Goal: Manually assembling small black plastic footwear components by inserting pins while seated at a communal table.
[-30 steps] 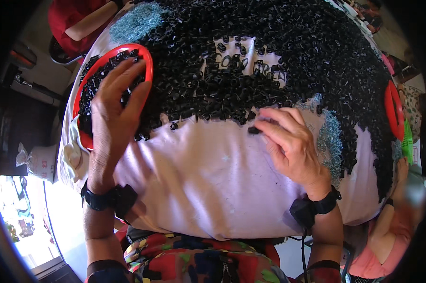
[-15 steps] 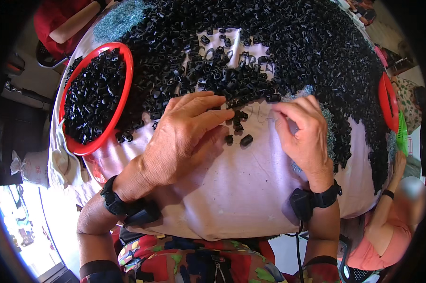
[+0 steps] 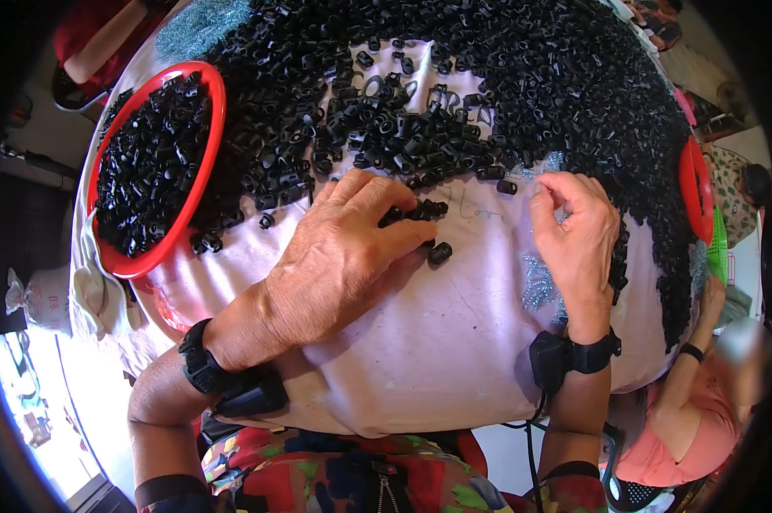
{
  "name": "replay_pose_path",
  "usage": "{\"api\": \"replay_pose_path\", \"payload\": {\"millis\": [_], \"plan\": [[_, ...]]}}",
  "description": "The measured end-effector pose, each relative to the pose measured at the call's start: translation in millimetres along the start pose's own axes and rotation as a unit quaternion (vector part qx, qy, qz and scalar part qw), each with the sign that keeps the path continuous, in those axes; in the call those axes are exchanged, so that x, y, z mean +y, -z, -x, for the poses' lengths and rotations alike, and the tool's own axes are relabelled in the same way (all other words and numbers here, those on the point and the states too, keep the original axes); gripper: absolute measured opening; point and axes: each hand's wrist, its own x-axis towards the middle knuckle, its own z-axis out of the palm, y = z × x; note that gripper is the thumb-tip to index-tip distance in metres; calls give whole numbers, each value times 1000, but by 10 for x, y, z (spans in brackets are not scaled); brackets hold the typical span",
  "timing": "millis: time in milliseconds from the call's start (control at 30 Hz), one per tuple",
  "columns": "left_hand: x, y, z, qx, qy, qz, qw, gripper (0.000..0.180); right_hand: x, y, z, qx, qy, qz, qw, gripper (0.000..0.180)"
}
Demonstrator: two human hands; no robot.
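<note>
Small black plastic pieces that look like cord locks [image 3: 403,141] are heaped over a pale cloth-covered table. My left hand [image 3: 339,244] curves over the cloth, its thumb and fingers around a small cluster of these cord locks [image 3: 433,209]. Just below its thumb tip lies a single cord lock [image 3: 440,254]. To the right, my right hand [image 3: 577,235] is closed, thumb bent against curled fingers; whatever it may hold is hidden. It hovers by a scatter of tiny bluish-silver springs [image 3: 540,286]. Another loose cord lock [image 3: 506,187] lies left of its thumb.
A red-rimmed basin [image 3: 218,128] full of black pieces stands at the left. More springs [image 3: 200,30] lie at the far left. On the right edge are a red basin [image 3: 696,188] and a green basket [image 3: 718,248], near another person's arm [image 3: 701,329].
My left hand has closed in on the loose cord locks, drawing them together. My right hand has moved a little right, its fingers curling more, away from the heap's edge. The view has shifted slightly.
</note>
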Motion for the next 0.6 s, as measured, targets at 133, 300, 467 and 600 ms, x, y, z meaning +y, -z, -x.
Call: {"api": "replay_pose_path", "payload": {"millis": [133,300,467,600], "plan": [[-47,15,8,13,42,29,999,30,14,72,-8,-71,-57,0,996,6],[-56,24,-16,37,35,35,998,29,-32,26,-17,-70,-8,-35,997,7],[-51,3,11,-5,17,40,999,35,-8,44,-48,-40,13,-96,994,13],[11,-17,-5,-2,3,-1,1000,35,40,36,-32,-61,-33,-69,995,12]]}}
